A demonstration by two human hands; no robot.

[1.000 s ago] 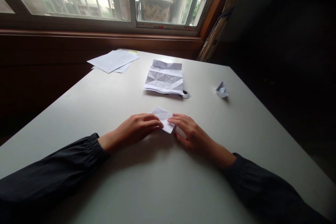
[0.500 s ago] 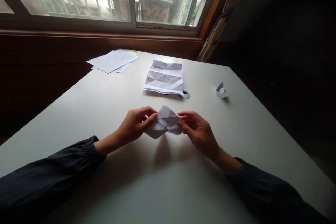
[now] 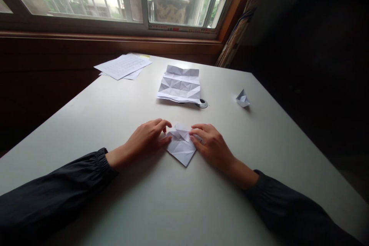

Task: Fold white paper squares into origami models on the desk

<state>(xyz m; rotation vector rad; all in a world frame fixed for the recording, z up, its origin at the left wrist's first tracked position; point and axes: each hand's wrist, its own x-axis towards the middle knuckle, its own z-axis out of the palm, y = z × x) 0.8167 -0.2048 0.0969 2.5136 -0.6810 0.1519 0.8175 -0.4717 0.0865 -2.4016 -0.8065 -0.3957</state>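
A small folded white paper [image 3: 181, 147] lies on the white table [image 3: 121, 119], its lower corner pointing toward me. My left hand [image 3: 147, 138] rests at its left edge with curled fingertips pressing the paper's upper left. My right hand [image 3: 211, 146] lies at its right edge, fingers pressed on the upper right part. Both hands hold the paper flat against the tabletop. Dark sleeves cover both forearms.
A creased, unfolded white sheet [image 3: 180, 88] lies farther back, over a small round metal fitting [image 3: 203, 103]. Printed sheets [image 3: 123, 66] sit at the far left by the window sill. A small folded paper boat [image 3: 243, 98] stands at the right. The table's right edge drops into darkness.
The paper was flat under my fingers, then lifted and spread open between both hands. Now it is pressed down on the table in a wider, diamond-like shape.
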